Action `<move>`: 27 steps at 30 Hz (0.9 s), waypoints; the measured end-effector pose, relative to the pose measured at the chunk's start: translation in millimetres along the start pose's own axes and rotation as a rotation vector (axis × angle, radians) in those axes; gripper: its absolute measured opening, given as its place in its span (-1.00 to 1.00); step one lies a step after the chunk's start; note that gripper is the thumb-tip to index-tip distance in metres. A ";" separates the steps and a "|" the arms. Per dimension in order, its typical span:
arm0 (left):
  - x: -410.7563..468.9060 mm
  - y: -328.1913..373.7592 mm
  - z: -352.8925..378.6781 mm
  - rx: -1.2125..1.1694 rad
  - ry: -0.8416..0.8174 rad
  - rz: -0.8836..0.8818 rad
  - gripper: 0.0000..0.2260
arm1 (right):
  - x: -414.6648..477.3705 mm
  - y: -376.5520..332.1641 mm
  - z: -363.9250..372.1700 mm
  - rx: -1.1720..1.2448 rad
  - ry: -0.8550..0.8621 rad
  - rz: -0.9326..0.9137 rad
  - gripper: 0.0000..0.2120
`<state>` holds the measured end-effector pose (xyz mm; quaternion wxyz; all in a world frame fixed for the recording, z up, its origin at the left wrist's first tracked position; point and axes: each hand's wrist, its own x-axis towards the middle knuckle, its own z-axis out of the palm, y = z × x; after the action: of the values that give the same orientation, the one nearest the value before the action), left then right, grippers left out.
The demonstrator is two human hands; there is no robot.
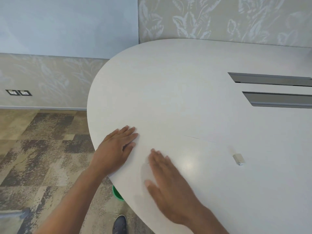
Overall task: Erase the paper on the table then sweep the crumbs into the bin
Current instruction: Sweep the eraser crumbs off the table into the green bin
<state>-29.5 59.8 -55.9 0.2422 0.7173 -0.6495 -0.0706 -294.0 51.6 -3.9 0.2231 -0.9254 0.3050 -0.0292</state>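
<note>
A white sheet of paper (211, 159) lies flat on the white table (168, 90); only its far edge shows as a thin line. My left hand (116, 147) rests flat near the table's left rim, fingers straight. My right hand (168, 183) lies flat on the paper's near left part, blurred by motion. A small white eraser (238, 158) sits on the paper to the right of both hands. A green bin (117, 194) peeks out from under the table edge below my hands. Crumbs are too small to see.
Two grey cable slots (273, 89) are set into the table at the right. Patterned carpet (42, 149) covers the floor at the left, with wall sockets (18, 92) low on the wall. My shoe (119, 224) stands by the bin.
</note>
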 end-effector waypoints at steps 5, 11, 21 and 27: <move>-1.2 0.6 1.1 -0.013 0.021 -0.014 -0.59 | -32.6 61.1 -21.2 -0.049 0.047 0.216 -0.09; 0.9 0.2 1.7 -0.054 0.055 -0.037 -0.67 | -31.0 31.6 13.3 -0.223 0.001 0.117 -0.24; 0.0 2.5 -2.3 -0.103 0.093 -0.057 -0.65 | 3.6 12.4 -10.1 0.059 -0.010 -0.054 -0.21; 1.0 4.0 -3.1 -0.106 0.115 -0.056 -0.74 | 17.0 58.5 -16.8 -0.124 -0.066 0.053 -0.17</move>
<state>-31.6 59.5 -51.2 0.3146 0.7243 -0.6094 -0.0703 -315.7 -6.6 -15.3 0.1759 -0.9295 0.3231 0.0263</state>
